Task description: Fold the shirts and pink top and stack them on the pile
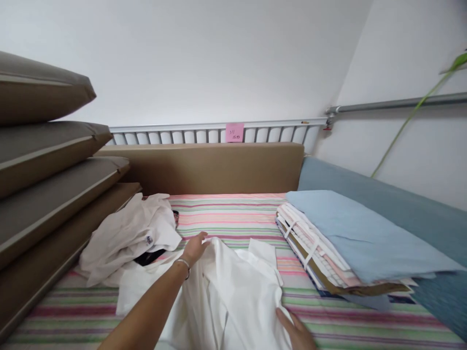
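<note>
A white garment (233,287) lies spread on the striped bed sheet (226,214) in front of me. My left hand (195,248) reaches forward and rests on the garment's far edge, fingers together and pressed on the cloth. My right hand (297,330) lies flat on the garment's near right edge at the bottom of the view, fingers stretched out. A thin bracelet circles my left wrist.
A crumpled pile of whitish clothes (127,233) with a dark item sits at the left. Brown cushions (47,165) are stacked along the left. A folded stack of clothes (328,248) topped by blue cloth stands at the right. A tan headboard (215,167) backs the bed.
</note>
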`<state>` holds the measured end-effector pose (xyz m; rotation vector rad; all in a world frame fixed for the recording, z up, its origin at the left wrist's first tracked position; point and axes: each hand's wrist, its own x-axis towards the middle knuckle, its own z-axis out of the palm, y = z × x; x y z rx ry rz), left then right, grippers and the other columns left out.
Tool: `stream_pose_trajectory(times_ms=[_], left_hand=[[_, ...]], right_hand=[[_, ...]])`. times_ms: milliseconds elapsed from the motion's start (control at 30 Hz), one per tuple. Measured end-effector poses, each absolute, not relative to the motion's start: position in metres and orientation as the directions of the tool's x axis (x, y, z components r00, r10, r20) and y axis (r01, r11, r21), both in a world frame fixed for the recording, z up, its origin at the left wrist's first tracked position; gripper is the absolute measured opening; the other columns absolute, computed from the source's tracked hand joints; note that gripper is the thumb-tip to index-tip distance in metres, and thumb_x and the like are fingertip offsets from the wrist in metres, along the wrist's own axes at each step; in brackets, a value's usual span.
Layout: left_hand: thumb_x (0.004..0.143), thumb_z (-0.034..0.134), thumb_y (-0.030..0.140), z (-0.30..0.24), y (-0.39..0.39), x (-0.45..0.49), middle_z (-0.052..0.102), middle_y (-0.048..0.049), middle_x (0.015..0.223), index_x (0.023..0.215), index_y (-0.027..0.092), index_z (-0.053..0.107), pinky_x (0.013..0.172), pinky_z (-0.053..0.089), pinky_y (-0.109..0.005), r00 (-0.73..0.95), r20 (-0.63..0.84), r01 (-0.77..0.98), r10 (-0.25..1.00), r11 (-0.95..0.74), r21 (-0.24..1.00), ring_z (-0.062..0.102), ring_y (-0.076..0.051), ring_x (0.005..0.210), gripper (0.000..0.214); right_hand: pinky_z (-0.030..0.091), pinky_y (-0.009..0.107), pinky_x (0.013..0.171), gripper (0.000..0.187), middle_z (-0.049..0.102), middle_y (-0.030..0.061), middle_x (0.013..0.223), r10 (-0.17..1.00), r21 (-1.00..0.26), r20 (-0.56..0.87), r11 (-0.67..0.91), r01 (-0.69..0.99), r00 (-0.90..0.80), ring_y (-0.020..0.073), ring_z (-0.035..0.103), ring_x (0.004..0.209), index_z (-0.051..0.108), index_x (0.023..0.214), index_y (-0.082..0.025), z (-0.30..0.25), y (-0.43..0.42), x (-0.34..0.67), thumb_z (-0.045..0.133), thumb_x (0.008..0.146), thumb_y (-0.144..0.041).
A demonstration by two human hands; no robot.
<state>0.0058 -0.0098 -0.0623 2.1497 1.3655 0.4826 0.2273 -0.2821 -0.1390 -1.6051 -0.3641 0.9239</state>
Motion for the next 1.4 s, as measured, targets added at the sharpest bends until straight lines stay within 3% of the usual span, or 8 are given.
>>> stream_pose_trajectory(times_ms=[167, 267, 433, 633, 800, 1033, 1167, 1400], left_hand=[[0.091, 0.044, 0.033, -0.076, 0.021, 0.046, 0.065, -0.0113, 0.109, 0.123, 0.011, 0.050, 0.080, 0.045, -0.027, 0.445, -0.116, 0.694, 0.888, -0.261, 0.671, 0.061, -0.017, 0.093, 0.039], [0.088, 0.053, 0.037, -0.076, 0.031, 0.056, 0.066, -0.0053, 0.094, 0.099, 0.012, 0.061, 0.078, 0.047, -0.032, 0.475, -0.216, 0.717, 0.853, -0.232, 0.658, 0.061, -0.017, 0.084, 0.028], [0.083, 0.061, 0.038, -0.066, 0.034, 0.050, 0.062, 0.0012, 0.074, 0.073, 0.014, 0.060, 0.070, 0.049, -0.031, 0.499, -0.354, 0.767, 0.791, -0.212, 0.606, 0.059, -0.014, 0.071, 0.027], [0.068, 0.065, 0.035, -0.025, 0.015, -0.001, 0.061, 0.0026, 0.061, 0.072, 0.017, 0.064, 0.060, 0.043, -0.025, 0.532, -0.295, 0.720, 0.794, -0.240, 0.652, 0.058, -0.016, 0.065, 0.018], [0.051, 0.069, 0.035, 0.010, -0.009, -0.065, 0.049, 0.0059, 0.045, 0.050, 0.018, 0.057, 0.052, 0.034, -0.023, 0.533, -0.216, 0.709, 0.818, -0.292, 0.642, 0.048, -0.013, 0.053, 0.021], [0.065, 0.059, 0.033, 0.067, -0.039, -0.119, 0.051, 0.0042, 0.052, 0.054, 0.019, 0.053, 0.052, 0.032, -0.023, 0.412, 0.142, 0.603, 0.900, -0.386, 0.698, 0.044, -0.012, 0.055, 0.019], [0.075, 0.054, 0.034, 0.120, -0.051, -0.127, 0.050, 0.0042, 0.055, 0.063, 0.019, 0.052, 0.052, 0.036, -0.021, 0.308, 0.372, 0.479, 0.876, -0.481, 0.735, 0.047, -0.011, 0.054, 0.019], [0.086, 0.047, 0.031, 0.222, -0.070, -0.127, 0.046, 0.0074, 0.046, 0.076, 0.017, 0.048, 0.041, 0.036, -0.016, 0.094, 0.546, 0.309, 0.832, -0.546, 0.779, 0.052, -0.010, 0.038, 0.017]], right_hand=[[0.046, 0.037, 0.091, 0.047, 0.073, 0.0044, 0.084, 0.640, -0.930, -0.358, -0.313, -0.194, 0.680, 0.0319, 0.061, 0.099, 0.070, 0.068, -0.024, -0.145, -0.276, 0.236, 0.074, 0.039, -0.061], [0.047, 0.037, 0.089, 0.047, 0.073, 0.0047, 0.084, 0.651, -0.930, -0.363, -0.297, -0.216, 0.666, 0.0315, 0.062, 0.098, 0.070, 0.069, -0.024, -0.145, -0.275, 0.236, 0.074, 0.040, -0.060], [0.049, 0.037, 0.087, 0.048, 0.073, 0.0065, 0.088, 0.675, -0.924, -0.381, -0.261, -0.278, 0.632, 0.0321, 0.063, 0.097, 0.070, 0.074, -0.021, -0.140, -0.277, 0.231, 0.074, 0.044, -0.059], [0.051, 0.036, 0.085, 0.057, 0.070, 0.0076, 0.104, 0.695, -0.892, -0.432, -0.235, -0.387, 0.574, 0.0310, 0.061, 0.105, 0.069, 0.089, -0.020, -0.139, -0.283, 0.223, 0.075, 0.047, -0.058], [0.050, 0.039, 0.086, 0.057, 0.072, 0.0088, 0.095, 0.802, -0.867, -0.429, -0.237, -0.438, 0.415, 0.0307, 0.064, 0.099, 0.068, 0.097, -0.017, -0.119, -0.290, 0.211, 0.077, 0.053, -0.052], [0.046, 0.042, 0.088, 0.046, 0.072, 0.0092, 0.093, 0.805, -0.967, -0.003, -0.153, 0.203, 0.593, 0.0321, 0.062, 0.096, 0.071, 0.083, -0.017, 0.009, -0.258, 0.224, 0.069, 0.055, -0.054], [0.042, 0.038, 0.089, 0.044, 0.070, 0.0081, 0.099, 0.745, -0.846, 0.327, -0.043, 0.531, 0.581, 0.0277, 0.060, 0.095, 0.070, 0.091, -0.017, 0.112, -0.243, 0.234, 0.061, 0.065, -0.052], [0.037, 0.026, 0.073, 0.027, 0.069, 0.0035, 0.086, 0.672, -0.522, 0.643, 0.035, 0.852, 0.366, 0.0159, 0.058, 0.081, 0.069, 0.094, -0.016, 0.239, -0.251, 0.223, 0.057, 0.081, -0.037]])
